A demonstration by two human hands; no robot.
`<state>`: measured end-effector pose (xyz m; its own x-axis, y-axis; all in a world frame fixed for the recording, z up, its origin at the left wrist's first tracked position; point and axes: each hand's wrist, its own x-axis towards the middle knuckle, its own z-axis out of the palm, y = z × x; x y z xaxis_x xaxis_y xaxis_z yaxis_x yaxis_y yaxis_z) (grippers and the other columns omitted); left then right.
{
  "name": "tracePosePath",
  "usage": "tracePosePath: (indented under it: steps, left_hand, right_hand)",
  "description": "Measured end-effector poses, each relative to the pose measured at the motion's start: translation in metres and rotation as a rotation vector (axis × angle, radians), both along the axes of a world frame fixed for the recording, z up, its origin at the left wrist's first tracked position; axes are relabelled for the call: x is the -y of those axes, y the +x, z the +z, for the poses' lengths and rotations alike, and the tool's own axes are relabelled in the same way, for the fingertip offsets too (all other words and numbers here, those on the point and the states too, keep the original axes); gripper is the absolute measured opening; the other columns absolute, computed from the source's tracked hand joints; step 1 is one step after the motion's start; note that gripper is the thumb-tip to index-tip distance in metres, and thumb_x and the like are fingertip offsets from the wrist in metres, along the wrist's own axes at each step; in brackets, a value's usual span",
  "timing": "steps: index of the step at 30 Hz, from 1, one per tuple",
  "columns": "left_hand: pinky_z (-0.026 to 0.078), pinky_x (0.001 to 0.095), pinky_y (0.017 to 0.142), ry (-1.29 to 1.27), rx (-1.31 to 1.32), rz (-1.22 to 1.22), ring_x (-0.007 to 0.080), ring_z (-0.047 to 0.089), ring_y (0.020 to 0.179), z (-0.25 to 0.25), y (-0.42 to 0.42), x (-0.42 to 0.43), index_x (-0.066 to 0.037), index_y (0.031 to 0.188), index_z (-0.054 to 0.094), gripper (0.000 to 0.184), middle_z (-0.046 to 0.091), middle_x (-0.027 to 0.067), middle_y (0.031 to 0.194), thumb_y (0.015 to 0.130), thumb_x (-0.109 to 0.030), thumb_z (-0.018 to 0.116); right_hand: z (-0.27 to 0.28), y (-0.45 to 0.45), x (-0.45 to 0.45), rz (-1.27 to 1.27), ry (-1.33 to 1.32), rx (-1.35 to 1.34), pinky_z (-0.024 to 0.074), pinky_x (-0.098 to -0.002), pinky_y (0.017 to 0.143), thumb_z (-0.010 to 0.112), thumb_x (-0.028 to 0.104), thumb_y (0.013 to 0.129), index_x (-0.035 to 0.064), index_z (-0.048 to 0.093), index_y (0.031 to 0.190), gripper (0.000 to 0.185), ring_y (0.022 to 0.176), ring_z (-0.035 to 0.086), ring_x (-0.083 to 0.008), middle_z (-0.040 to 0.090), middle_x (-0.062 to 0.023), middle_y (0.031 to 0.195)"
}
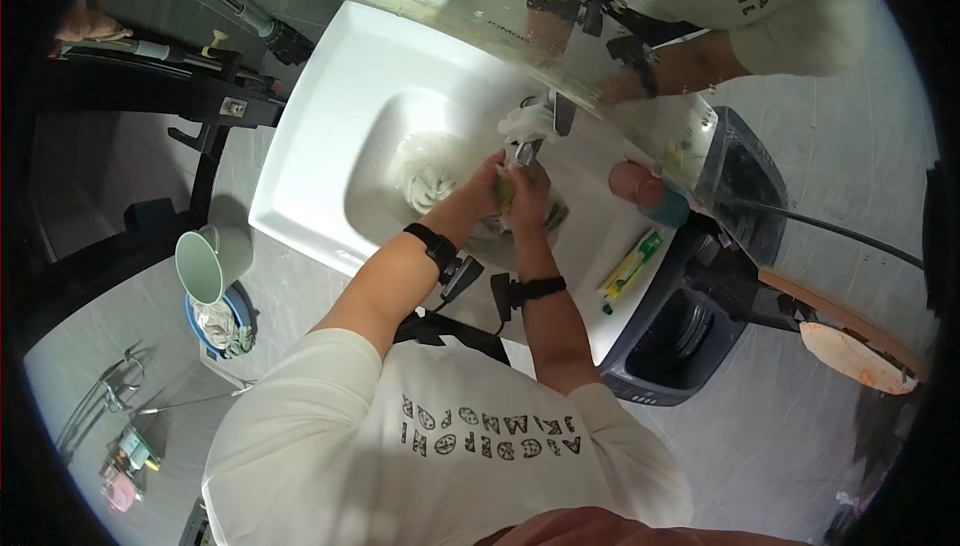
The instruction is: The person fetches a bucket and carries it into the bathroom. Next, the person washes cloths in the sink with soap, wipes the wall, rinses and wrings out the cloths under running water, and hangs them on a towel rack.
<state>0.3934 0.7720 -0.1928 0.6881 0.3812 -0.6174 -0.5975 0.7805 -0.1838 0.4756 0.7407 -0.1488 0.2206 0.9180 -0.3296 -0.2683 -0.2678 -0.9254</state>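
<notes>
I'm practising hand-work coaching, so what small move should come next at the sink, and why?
Probably turn the yellowish item slightly: the left hand and right hand appear to close around it near the tap, hiding much of its surface.

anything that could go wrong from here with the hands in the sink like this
The yellowish item between the left hand and right hand might slip if wet. Splashes could reach the forearm-mounted devices, which sit close to the sink. The green-and-yellow tube, lying near the edge, might get knocked off.
</notes>
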Motion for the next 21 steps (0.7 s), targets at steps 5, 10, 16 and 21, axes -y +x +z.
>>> tracePosePath:
  steps: [5,10,16,21]
  left_hand:
    - [0.046,0.0399,0.074,-0.104,-0.533,0.059,0.0265,0.056,0.081,0.04,0.013,-0.002,-0.006,0.098,0.054,0.044,0.057,0.0104,0.09,0.08,-0.046,0.053]
    - [0.046,0.0366,0.072,-0.072,-0.85,0.241,0.0263,0.054,0.071,0.03,0.014,-0.002,-0.004,0.098,0.056,0.042,0.056,0.0089,0.08,0.081,-0.042,0.056]
    - [0.046,0.0378,0.067,0.624,-1.29,0.002,0.0291,0.055,0.066,0.043,0.007,0.01,0.002,0.087,0.059,0.043,0.06,0.0105,0.073,0.081,-0.04,0.055]
    - [0.045,0.0442,0.067,1.129,-1.573,-0.29,0.0403,0.057,0.077,0.061,0.001,0.016,0.0,0.083,0.06,0.031,0.06,0.0221,0.077,0.079,-0.03,0.054]
  right_hand:
    - [-0.018,-0.004,0.003,-0.27,-0.002,0.115,0.0446,-0.0345,0.066,0.045,0.025,0.088,0.0045,0.055,0.084,0.023,0.071,0.054,-0.0193,0.054,-0.0013,0.077]
    - [-0.022,-0.006,-0.004,-0.42,-0.34,-0.588,0.0464,-0.0356,0.071,0.045,0.032,0.089,0.0046,0.052,0.099,0.03,0.081,0.055,-0.0215,0.053,-0.005,0.09]
    - [-0.079,0.007,0.0,-0.146,-0.376,-0.76,0.0453,-0.039,0.082,0.045,0.036,0.089,0.0063,0.046,0.113,0.038,0.095,0.054,-0.0249,0.052,-0.0094,0.106]
    - [-0.077,0.01,0.004,0.029,-0.344,-0.988,0.0423,-0.0409,0.087,0.041,0.033,0.09,0.0074,0.045,0.113,0.035,0.1,0.052,-0.0258,0.052,-0.0096,0.11]
